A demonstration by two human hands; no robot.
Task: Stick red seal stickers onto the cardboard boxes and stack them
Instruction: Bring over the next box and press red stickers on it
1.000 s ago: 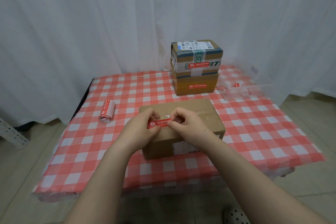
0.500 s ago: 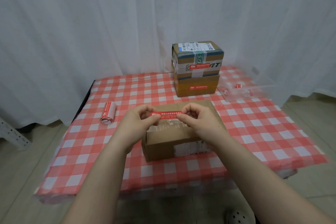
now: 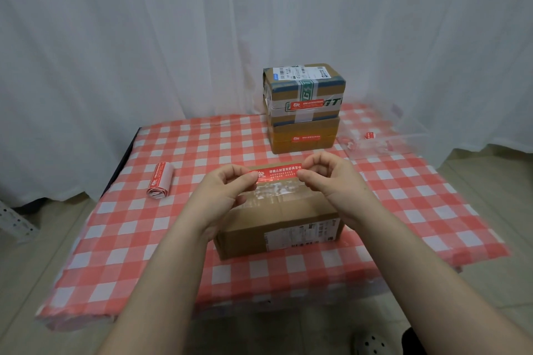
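A brown cardboard box (image 3: 277, 222) lies on the checked table in front of me, clear tape across its top. Just above its far edge I hold a red seal sticker (image 3: 277, 173) stretched flat. My left hand (image 3: 227, 193) pinches the sticker's left end and my right hand (image 3: 328, 176) pinches its right end. At the back stand two stacked boxes: the upper box (image 3: 304, 92) and the lower box (image 3: 302, 135), each with a red sticker on its front.
A roll of red stickers (image 3: 160, 183) lies at the table's left. A clear plastic tray (image 3: 377, 141) with red scraps sits at the back right. The red-and-white tablecloth (image 3: 403, 210) covers the table; white curtains hang behind. A shoe (image 3: 372, 344) shows below.
The sticker was held low against the box top; both hands have lifted it, pulled it out to full length and moved it toward the box's far edge.
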